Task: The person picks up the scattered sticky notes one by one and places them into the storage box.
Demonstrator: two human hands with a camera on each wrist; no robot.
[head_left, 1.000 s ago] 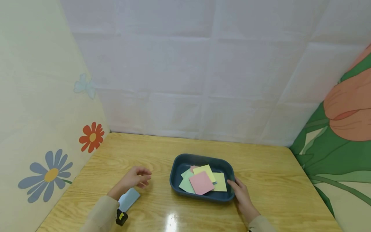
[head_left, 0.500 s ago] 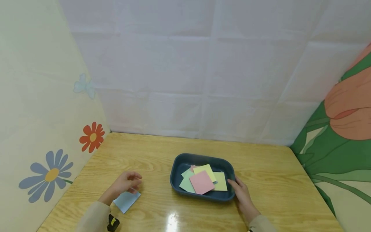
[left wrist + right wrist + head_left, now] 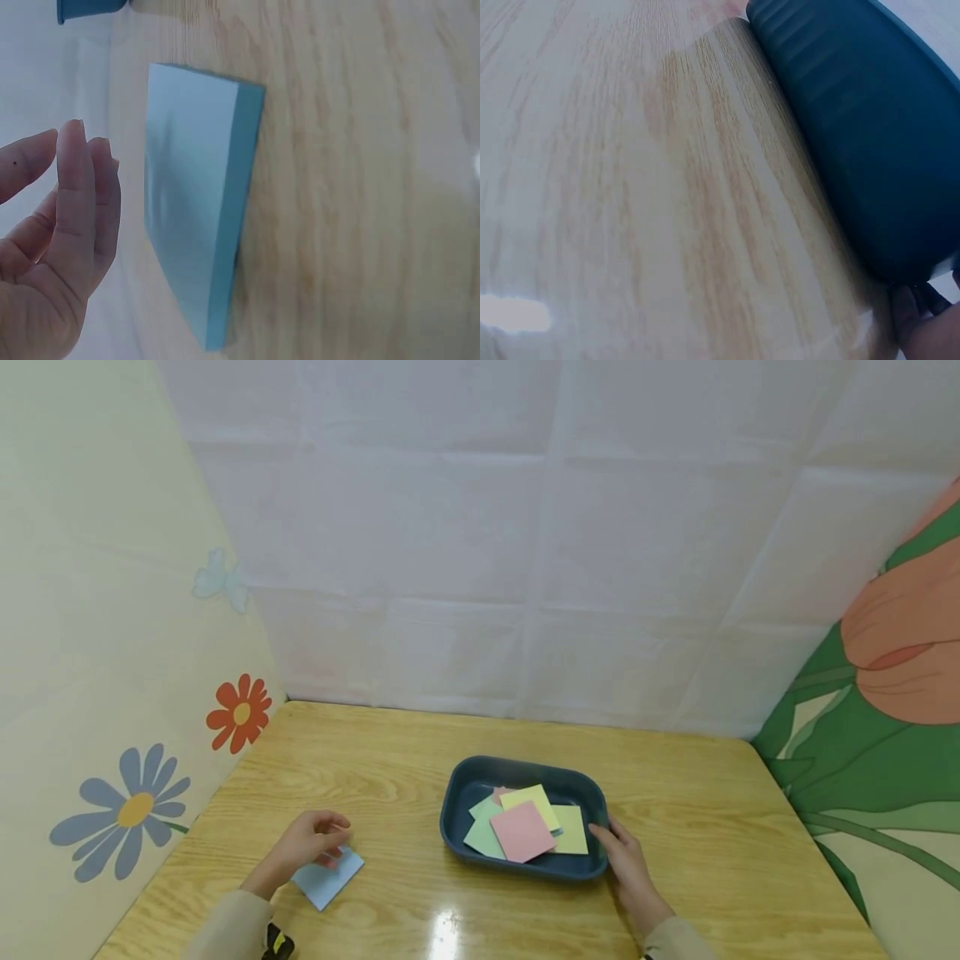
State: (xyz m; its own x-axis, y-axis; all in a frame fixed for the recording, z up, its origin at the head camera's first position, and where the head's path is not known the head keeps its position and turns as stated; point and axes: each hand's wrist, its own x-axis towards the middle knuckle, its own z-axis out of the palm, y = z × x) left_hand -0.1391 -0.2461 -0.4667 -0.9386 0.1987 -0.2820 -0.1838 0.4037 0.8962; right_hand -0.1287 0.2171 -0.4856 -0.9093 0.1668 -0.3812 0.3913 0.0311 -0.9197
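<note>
A thick light blue sticky note pad (image 3: 332, 880) lies on the table at the left. Just above it hovers my left hand (image 3: 306, 845), its fingers loosely bent and holding nothing. Seen from the left wrist, a gap separates that hand (image 3: 64, 240) from the blue pad (image 3: 187, 187). My right hand (image 3: 632, 875) grips the right end of a dark blue tray (image 3: 577, 787), thumb at the rim and fingers along the outer wall. In the tray lie a pink sticky note pad (image 3: 521, 832) and several yellow and green ones, partly overlapping.
The wooden table (image 3: 405, 743) carries the tray near its middle. A pale cloth (image 3: 465, 568) hangs behind its far edge, with flower-printed cloths (image 3: 135, 652) at the left and right. A bright reflection shows near the front.
My left hand has moved left and slightly down, back over the blue sticky note pad, and more of the pad now shows. The right hand and the tray have stayed in place.
</note>
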